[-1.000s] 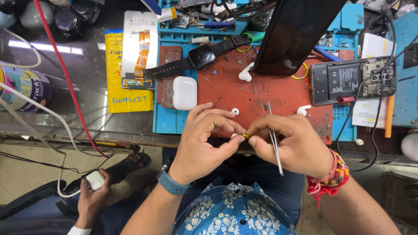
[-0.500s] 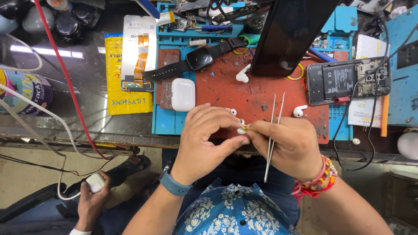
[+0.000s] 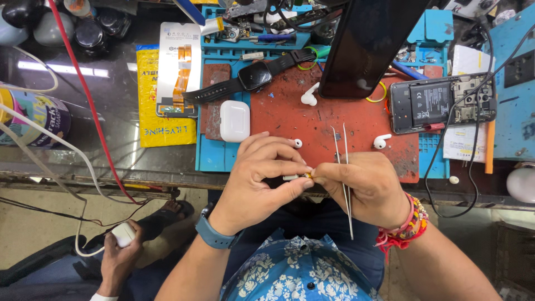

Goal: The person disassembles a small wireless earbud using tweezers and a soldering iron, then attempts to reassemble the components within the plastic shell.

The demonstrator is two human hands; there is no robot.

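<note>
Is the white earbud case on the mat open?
No, the white earbud case lies shut on the blue mat, above the left hand.

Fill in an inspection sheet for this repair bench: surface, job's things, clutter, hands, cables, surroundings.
Surface: red work mat on a blue tray.
Job's things: small white earbud part pinched between both hands; tweezers in right hand.
Clutter: white earbud case, smartwatch, opened phone, loose earbuds.
Hands: left hand and right hand meet at the bench edge.
Cables: red cable, white cable.
Surroundings: another person's hand holds a white charger.
</note>
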